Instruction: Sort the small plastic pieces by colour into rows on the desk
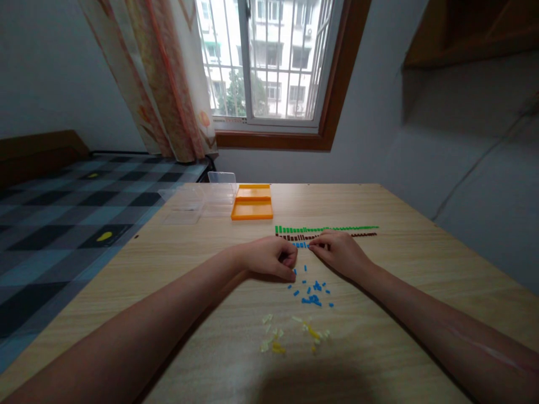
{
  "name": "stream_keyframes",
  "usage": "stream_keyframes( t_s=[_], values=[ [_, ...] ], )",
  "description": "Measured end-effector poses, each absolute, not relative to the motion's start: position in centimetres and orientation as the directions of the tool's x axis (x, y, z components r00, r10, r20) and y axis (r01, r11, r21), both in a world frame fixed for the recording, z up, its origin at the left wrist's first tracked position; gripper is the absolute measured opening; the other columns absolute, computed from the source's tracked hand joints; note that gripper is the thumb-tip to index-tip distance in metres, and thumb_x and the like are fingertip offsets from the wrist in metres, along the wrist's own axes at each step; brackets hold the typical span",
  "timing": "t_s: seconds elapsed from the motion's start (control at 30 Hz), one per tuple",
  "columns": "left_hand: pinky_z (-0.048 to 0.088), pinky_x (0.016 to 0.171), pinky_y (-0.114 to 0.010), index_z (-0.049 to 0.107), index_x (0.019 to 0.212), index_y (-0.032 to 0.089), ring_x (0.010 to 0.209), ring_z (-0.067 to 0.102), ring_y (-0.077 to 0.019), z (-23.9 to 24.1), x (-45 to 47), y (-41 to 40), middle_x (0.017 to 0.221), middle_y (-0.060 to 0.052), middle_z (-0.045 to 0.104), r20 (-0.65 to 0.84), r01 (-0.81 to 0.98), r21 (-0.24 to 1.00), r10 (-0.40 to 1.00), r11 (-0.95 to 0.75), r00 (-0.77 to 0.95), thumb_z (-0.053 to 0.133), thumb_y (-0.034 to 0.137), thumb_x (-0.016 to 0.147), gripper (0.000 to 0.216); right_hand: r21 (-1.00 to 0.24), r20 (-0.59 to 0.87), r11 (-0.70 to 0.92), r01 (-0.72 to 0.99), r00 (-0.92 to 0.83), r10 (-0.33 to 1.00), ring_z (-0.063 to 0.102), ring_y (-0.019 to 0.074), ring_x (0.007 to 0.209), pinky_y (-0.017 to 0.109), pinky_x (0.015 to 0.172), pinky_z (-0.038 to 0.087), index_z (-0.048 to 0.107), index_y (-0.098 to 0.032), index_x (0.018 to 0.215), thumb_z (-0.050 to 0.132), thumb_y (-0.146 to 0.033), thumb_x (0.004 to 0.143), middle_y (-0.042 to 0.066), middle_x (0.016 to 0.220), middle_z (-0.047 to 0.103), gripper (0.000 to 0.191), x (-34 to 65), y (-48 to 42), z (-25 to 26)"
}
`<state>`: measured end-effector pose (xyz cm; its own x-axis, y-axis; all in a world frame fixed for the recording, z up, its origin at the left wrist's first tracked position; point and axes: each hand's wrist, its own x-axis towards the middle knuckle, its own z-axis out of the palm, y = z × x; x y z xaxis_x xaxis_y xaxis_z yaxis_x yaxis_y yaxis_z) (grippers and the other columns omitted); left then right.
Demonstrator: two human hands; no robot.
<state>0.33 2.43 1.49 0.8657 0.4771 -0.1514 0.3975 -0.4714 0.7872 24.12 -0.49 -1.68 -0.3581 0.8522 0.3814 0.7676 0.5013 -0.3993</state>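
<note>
On the wooden table [421, 252] lie a row of green pieces [324, 229], a row of brown pieces [362, 234] just in front of it, and a short blue row [300, 245]. My left hand [269, 257] is curled closed by the blue row's left end, fingertips touching the table. My right hand [340, 251] pinches at the blue row's right end; what it holds is too small to see. Loose blue pieces [312, 293] are scattered in front of both hands. Loose yellow pieces [290, 335] lie closer to me.
An orange tray [251, 202] and a clear plastic box with its lid [197, 201] stand at the table's far left. A bed with a checked cover [63, 224] borders the left edge. Window and curtain are behind; a grey wall is on the right.
</note>
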Motion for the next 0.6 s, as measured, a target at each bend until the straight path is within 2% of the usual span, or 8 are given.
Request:
stream_keyframes(
  t_s=[0.43, 0.53, 0.6],
  values=[
    [0.026, 0.055, -0.027, 0.046, 0.067, 0.019, 0.058, 0.038, -0.0095, 1.17, 0.22, 2.73, 0.063, 0.006, 0.048, -0.157, 0.399, 0.786, 0.471, -0.473, 0.868, 0.074, 0.033, 0.074, 0.032, -0.433, 0.413, 0.501, 0.750, -0.328, 0.849, 0.067, 0.0185, 0.078, 0.030, 0.073, 0.047, 0.079, -0.019, 0.085, 0.068, -0.018, 0.088, 0.006, 0.086, 0.075, 0.012, 23.99, -0.48, -1.82],
    [0.027, 0.056, -0.027, 0.046, 0.067, 0.019, 0.059, 0.038, -0.0094, 1.05, 0.18, 2.78, 0.064, 0.005, 0.049, -0.152, 0.390, 0.791, 0.467, -0.471, 0.871, 0.074, 0.033, 0.074, 0.032, -0.449, 0.425, 0.520, 0.727, -0.338, 0.840, 0.064, 0.0168, 0.072, 0.028, 0.068, 0.046, 0.079, -0.018, 0.085, 0.068, -0.018, 0.087, 0.005, 0.081, 0.074, 0.012, 24.20, -0.51, -1.72],
    [0.027, 0.056, -0.027, 0.047, 0.067, 0.018, 0.059, 0.038, -0.0093, 0.97, 0.15, 2.85, 0.065, 0.005, 0.050, -0.149, 0.384, 0.794, 0.461, -0.472, 0.875, 0.074, 0.033, 0.074, 0.032, -0.464, 0.411, 0.570, 0.678, -0.405, 0.817, 0.061, 0.0149, 0.066, 0.026, 0.063, 0.043, 0.080, -0.017, 0.084, 0.067, -0.018, 0.087, 0.004, 0.075, 0.071, 0.013, 24.71, -0.69, -1.43]
  ],
)
